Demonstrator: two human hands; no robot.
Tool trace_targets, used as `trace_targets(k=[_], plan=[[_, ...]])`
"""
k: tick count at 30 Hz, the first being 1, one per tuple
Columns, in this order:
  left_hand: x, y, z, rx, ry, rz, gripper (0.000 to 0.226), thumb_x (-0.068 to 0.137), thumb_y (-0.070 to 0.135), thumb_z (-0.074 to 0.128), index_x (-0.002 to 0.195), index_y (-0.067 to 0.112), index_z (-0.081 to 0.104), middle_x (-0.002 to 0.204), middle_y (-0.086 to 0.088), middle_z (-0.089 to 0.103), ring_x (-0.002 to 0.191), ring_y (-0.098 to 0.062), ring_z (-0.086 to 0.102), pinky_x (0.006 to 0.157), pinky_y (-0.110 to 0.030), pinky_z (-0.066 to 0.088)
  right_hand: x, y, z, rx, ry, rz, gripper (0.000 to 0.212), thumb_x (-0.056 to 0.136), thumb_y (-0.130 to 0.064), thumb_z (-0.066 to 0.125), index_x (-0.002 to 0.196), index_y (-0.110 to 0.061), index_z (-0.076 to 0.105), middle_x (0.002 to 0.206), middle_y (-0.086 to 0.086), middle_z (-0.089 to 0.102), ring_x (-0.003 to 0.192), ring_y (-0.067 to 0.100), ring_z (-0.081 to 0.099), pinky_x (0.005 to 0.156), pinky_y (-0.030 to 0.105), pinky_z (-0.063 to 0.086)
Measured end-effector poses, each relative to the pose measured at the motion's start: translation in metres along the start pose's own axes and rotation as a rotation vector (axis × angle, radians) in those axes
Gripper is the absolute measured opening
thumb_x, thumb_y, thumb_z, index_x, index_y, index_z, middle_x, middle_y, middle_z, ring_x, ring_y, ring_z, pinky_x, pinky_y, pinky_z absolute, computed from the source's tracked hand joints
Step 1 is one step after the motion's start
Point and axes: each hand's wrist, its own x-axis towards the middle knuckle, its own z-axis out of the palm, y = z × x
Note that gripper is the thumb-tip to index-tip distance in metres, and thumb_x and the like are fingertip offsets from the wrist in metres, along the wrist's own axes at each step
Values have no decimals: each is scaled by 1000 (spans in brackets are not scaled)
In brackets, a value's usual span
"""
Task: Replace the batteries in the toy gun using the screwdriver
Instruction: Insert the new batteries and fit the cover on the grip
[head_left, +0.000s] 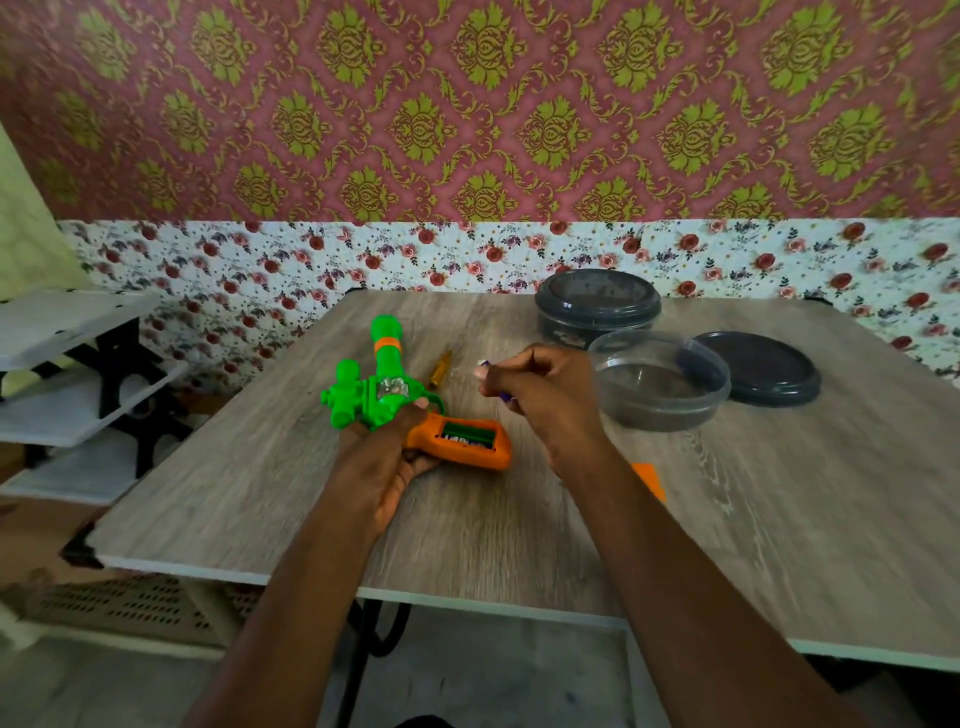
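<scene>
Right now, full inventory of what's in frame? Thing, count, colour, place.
toy gun: 1, green body with orange grip, table left of centre; compartment in the grip open
battery: 1, purple and white, in the right hand; mostly hidden
screwdriver: 1, yellowish handle, on the table beyond the gun; blurred
battery cover: 1, orange, on the table, partly behind the right forearm
lidded container: 1, dark, far side of the table
open tub: 1, clear, right of centre
loose lid: 1, dark, right of the tub
table: 1, grey wood-grain
shelf unit: 1, white and black, far left
hands: left grips the gun; right pinches the battery
</scene>
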Motion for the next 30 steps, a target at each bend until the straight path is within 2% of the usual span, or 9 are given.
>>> trace_targets(k=[2, 5, 8, 12, 16, 19, 23, 26, 30], plan=[[0, 0, 0, 6, 7, 5, 39, 92, 5, 69, 129, 8, 57, 118, -19, 71, 95, -28, 72, 71, -51, 63, -2, 5, 4, 1, -73, -106, 19, 81, 2, 80, 97, -8, 75, 82, 14, 78, 73, 19, 76, 68, 26, 59], [0, 0, 0, 24, 8, 6, 42, 92, 6, 70, 132, 6, 56, 117, -20, 72, 94, -28, 73, 70, -50, 63, -6, 14, 6, -2, -166, -180, 37, 92, 7, 67, 123, -14, 71, 96, 13, 78, 76, 23, 78, 77, 36, 64], [1, -1, 0, 51, 16, 19, 43, 91, 8, 71, 132, 6, 57, 116, -19, 73, 95, -29, 73, 72, -49, 64, -10, 22, 5, -154, -160, -298, 24, 94, 0, 67, 110, -16, 76, 100, 1, 76, 83, 13, 78, 80, 40, 64], [0, -2, -1, 58, 5, 44, 33, 92, 6, 69, 124, 9, 60, 113, -20, 74, 100, -34, 72, 82, -57, 60, -15, 25, 5, -346, -190, -430, 20, 88, -4, 73, 102, -17, 77, 95, -16, 73, 94, 1, 72, 91, 22, 57], [0, -3, -2, 63, -2, 55, 28, 92, 5, 69, 119, 9, 63, 111, -18, 74, 91, -28, 75, 66, -46, 64, -12, 31, 4, -464, -252, -487, 20, 89, -3, 71, 103, -13, 79, 102, -5, 78, 96, 1, 69, 94, 16, 52], [0, -3, -2, 55, -4, 58, 32, 93, 5, 69, 123, 8, 62, 110, -17, 75, 90, -27, 75, 64, -44, 64, -12, 32, 2, -473, -272, -525, 23, 88, 2, 69, 105, -10, 80, 103, 1, 79, 97, -1, 66, 88, 4, 46], [-1, -2, -2, 62, 5, 56, 37, 92, 5, 69, 128, 7, 59, 113, -19, 73, 92, -29, 74, 65, -45, 64, -9, 34, 3, -452, -286, -547, 26, 84, 5, 72, 101, -12, 82, 97, 5, 74, 89, 7, 66, 81, 7, 48], [-2, -2, -2, 75, 0, 56, 38, 93, 6, 69, 129, 4, 59, 115, -23, 72, 98, -35, 72, 70, -48, 64, -10, 36, 5, -467, -315, -503, 27, 85, 5, 72, 103, -13, 81, 98, 4, 68, 87, 2, 62, 80, 6, 47], [-3, -3, -1, 54, 0, 70, 39, 94, 5, 67, 132, 2, 58, 116, -23, 71, 89, -30, 73, 65, -44, 64, -10, 37, 6, -488, -315, -499, 25, 85, 0, 74, 104, -15, 81, 98, 1, 68, 88, 3, 62, 81, 9, 49]])
